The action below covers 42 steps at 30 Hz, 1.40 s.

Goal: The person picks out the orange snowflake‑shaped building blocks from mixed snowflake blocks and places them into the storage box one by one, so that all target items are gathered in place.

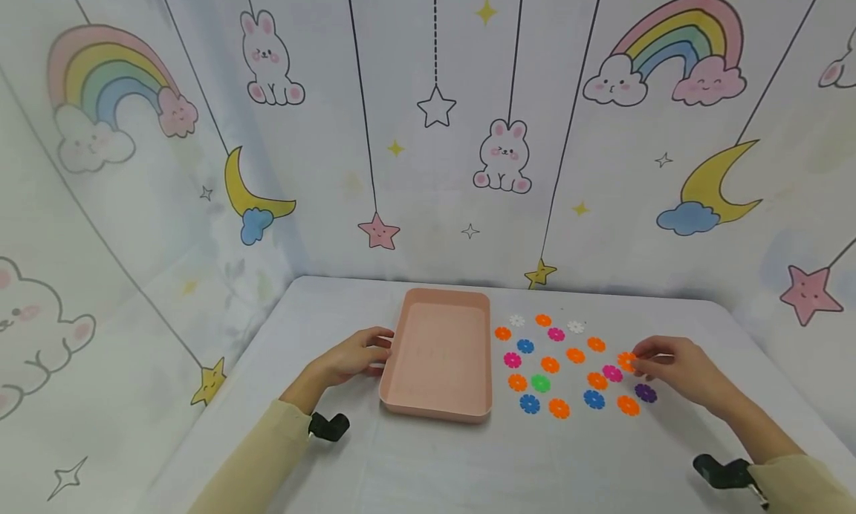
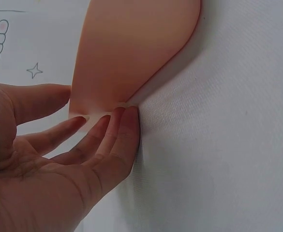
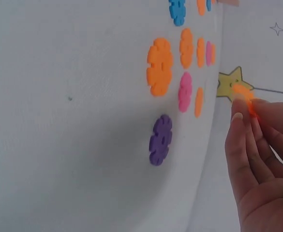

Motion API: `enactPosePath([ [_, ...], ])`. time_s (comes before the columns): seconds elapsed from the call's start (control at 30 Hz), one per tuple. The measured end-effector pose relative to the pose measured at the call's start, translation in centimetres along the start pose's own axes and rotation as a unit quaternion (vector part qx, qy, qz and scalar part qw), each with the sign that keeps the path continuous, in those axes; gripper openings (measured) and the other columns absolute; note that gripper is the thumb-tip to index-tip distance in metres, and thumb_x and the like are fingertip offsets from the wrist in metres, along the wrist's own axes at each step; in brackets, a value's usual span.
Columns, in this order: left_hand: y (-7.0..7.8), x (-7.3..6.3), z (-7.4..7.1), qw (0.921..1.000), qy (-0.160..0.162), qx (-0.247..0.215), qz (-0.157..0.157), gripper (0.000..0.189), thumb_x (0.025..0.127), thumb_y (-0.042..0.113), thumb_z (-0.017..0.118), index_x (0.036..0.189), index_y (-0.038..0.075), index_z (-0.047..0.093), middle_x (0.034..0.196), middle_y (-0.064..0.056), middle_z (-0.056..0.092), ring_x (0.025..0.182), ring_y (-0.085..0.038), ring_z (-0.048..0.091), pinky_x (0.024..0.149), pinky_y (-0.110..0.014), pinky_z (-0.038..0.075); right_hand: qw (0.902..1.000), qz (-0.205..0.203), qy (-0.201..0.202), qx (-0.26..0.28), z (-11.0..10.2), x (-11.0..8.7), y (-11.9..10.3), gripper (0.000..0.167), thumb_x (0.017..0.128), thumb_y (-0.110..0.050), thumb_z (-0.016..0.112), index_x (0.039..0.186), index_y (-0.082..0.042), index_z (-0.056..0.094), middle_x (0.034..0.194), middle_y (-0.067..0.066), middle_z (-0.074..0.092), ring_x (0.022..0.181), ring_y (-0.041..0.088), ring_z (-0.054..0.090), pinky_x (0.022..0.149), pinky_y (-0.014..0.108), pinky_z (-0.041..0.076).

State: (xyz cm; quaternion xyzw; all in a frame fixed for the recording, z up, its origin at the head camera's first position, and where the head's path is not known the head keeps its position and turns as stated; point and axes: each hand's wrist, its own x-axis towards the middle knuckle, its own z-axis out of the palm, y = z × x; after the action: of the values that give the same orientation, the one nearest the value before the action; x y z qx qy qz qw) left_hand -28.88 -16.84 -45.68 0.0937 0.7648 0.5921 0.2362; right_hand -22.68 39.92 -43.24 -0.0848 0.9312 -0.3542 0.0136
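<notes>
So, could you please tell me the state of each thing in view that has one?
Tray: empty, open side up on the table
Left hand: touching the tray's side
Right hand: pinching an orange flower
Orange flower: held above the table
Purple flower: lying flat
Green flower: lying flat
Other flowers: lying loose on the table

We pinch a bright orange, notched, flower-shaped plastic disc (image 1: 625,361), raised over the right side of flat-lying, multicoloured flower-shaped discs (image 1: 540,383); to their left, we touch a shallow pink rectangular tray (image 1: 438,358), open side up.
</notes>
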Motion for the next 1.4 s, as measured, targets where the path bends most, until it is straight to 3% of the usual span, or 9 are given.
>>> enactPosePath([
  [0.33, 0.0, -0.1, 0.0, 1.0, -0.006, -0.007, 0.002, 0.048, 0.104, 0.003, 0.054, 0.149, -0.005, 0.04, 0.145, -0.027, 0.046, 0.119, -0.031, 0.06, 0.098, -0.045, 0.057, 0.9993, -0.003, -0.013, 0.036, 1.1, 0.6, -2.6, 0.032, 0.099, -0.022, 0.07, 0.119, 0.003, 0.065, 0.103, 0.011, 0.072, 0.091, 0.028, 0.073, 0.078, 0.031, 0.063],
  [0.6, 0.0, 0.0, -0.1, 1.0, -0.006, -0.004, -0.005, 0.05, 0.104, 0.004, 0.053, 0.151, -0.004, 0.038, 0.147, -0.027, 0.046, 0.122, -0.032, 0.059, 0.1, -0.046, 0.056, 0.9984, -0.035, -0.01, 0.043, 2.4, 0.9, -5.1, 0.03, 0.098, -0.019, 0.071, 0.118, 0.003, 0.066, 0.105, 0.011, 0.072, 0.096, 0.027, 0.073, 0.077, 0.034, 0.064],
  [0.73, 0.1, 0.0, -0.1, 0.9999, -0.007, -0.004, -0.009, 0.05, 0.104, 0.005, 0.053, 0.151, -0.004, 0.038, 0.148, -0.027, 0.045, 0.123, -0.032, 0.059, 0.101, -0.047, 0.055, 0.9968, -0.035, -0.026, 0.067, 3.0, 1.1, -6.4, 0.029, 0.099, -0.017, 0.07, 0.118, 0.004, 0.065, 0.104, 0.011, 0.073, 0.094, 0.026, 0.073, 0.079, 0.035, 0.064],
  [0.9, 0.3, 0.0, -0.1, 0.9999, -0.005, -0.001, -0.014, 0.049, 0.104, 0.005, 0.052, 0.151, -0.003, 0.039, 0.147, -0.026, 0.046, 0.123, -0.032, 0.059, 0.101, -0.047, 0.055, 0.9938, -0.039, -0.047, 0.093, 3.9, 1.6, -7.7, 0.025, 0.099, -0.015, 0.068, 0.117, 0.003, 0.065, 0.101, 0.011, 0.073, 0.092, 0.034, 0.072, 0.081, 0.037, 0.064],
  [1.27, 0.1, 0.1, -0.2, 0.9998, -0.01, -0.002, -0.015, 0.048, 0.105, 0.006, 0.053, 0.149, -0.004, 0.039, 0.145, -0.025, 0.047, 0.121, -0.031, 0.06, 0.101, -0.046, 0.055, 0.9871, -0.073, -0.065, 0.127, 5.8, 2.2, -10.2, 0.022, 0.099, -0.011, 0.067, 0.116, 0.004, 0.066, 0.1, 0.012, 0.073, 0.09, 0.031, 0.073, 0.081, 0.024, 0.061],
  [1.4, 0.2, 0.1, -0.3, 0.9998, -0.013, -0.002, -0.013, 0.047, 0.105, 0.006, 0.053, 0.149, -0.004, 0.04, 0.143, -0.026, 0.048, 0.119, -0.03, 0.061, 0.1, -0.046, 0.056, 0.9885, -0.068, -0.064, 0.119, 6.5, 2.4, -11.3, 0.021, 0.099, -0.013, 0.069, 0.114, 0.001, 0.067, 0.1, 0.009, 0.073, 0.092, 0.033, 0.073, 0.084, 0.031, 0.062],
])
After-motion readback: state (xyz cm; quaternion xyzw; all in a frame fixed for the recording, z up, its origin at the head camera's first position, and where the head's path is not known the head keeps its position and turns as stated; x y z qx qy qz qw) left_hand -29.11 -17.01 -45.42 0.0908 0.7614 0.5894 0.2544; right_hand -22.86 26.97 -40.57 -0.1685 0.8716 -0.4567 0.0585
